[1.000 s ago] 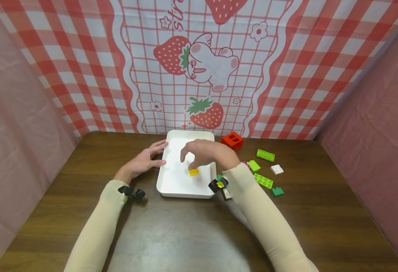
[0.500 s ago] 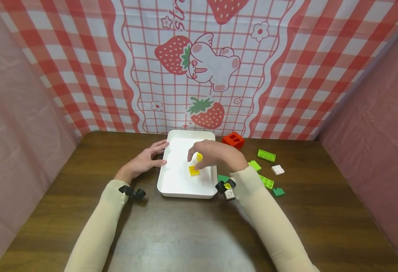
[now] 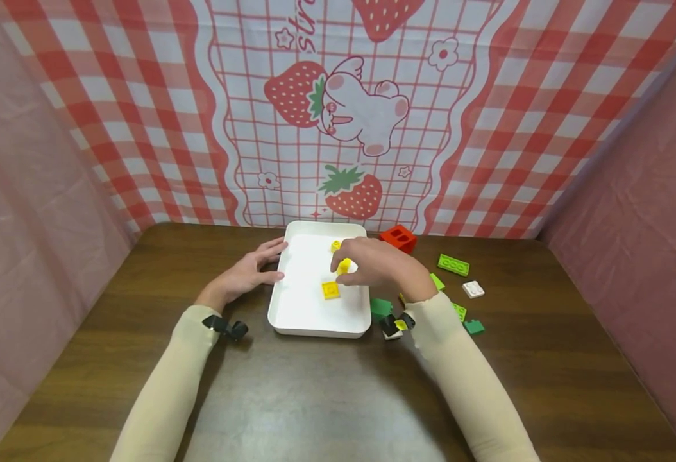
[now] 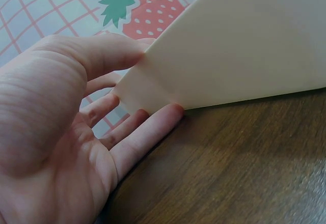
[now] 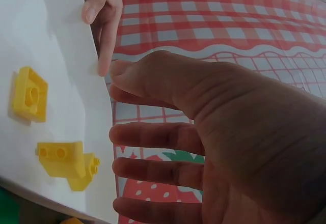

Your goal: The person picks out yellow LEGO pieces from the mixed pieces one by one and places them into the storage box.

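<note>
A white tray (image 3: 297,314) lies on the table with yellow toy building bricks in it. My left hand (image 3: 247,273) touches the outside of its left wall; in the left wrist view the fingertips press the wall and the thumb (image 4: 114,53) meets the rim. My right hand (image 3: 369,263) hovers over the tray's right side, its fingers spread and holding nothing. A flat yellow brick (image 3: 331,290) shows its hollow underside. Another yellow brick (image 5: 61,159) stands nearer the tray's far right, with a further yellow brick (image 5: 85,172) partly behind it.
Right of the tray lie a red brick (image 3: 398,238), a lime-green brick (image 3: 453,265), a white brick (image 3: 473,289) and green bricks (image 3: 381,308), (image 3: 474,327). The right arm hides part of this group. A checked cloth (image 3: 159,128) hangs behind the table.
My right hand has moved rightward over the tray, uncovering the yellow bricks beneath it. My left hand stays at the tray's left wall.
</note>
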{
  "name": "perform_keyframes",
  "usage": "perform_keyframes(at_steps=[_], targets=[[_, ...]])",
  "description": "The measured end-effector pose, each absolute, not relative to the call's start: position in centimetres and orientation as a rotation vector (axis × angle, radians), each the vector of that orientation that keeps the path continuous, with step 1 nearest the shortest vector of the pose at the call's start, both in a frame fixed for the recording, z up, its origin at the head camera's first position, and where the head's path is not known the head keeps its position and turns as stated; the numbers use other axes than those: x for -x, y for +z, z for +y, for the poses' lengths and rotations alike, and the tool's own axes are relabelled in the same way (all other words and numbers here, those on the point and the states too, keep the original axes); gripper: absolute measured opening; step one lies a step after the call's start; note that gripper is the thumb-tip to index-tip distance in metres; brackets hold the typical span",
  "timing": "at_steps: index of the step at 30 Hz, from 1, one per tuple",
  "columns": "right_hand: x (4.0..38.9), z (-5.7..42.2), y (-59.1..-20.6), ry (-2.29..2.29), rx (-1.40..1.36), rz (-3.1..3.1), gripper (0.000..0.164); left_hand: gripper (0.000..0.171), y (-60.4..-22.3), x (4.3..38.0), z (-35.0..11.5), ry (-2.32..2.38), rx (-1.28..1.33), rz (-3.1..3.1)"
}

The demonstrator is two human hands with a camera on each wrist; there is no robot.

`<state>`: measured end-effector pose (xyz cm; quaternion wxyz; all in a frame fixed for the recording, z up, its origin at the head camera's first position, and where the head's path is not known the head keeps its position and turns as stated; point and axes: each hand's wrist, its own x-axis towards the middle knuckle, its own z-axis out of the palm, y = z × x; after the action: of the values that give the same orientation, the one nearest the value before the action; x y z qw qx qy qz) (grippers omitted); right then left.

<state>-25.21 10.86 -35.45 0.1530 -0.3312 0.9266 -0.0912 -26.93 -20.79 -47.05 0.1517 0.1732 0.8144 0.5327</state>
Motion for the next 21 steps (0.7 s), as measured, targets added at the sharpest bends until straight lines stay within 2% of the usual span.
perform_keyframes(at_steps=[21], targets=[[25.3,14.9,-37.3,-0.303,0.939,2.669,0.027,0.084,-47.1,27.0,-20.8,1.515,-0.485,2.350]])
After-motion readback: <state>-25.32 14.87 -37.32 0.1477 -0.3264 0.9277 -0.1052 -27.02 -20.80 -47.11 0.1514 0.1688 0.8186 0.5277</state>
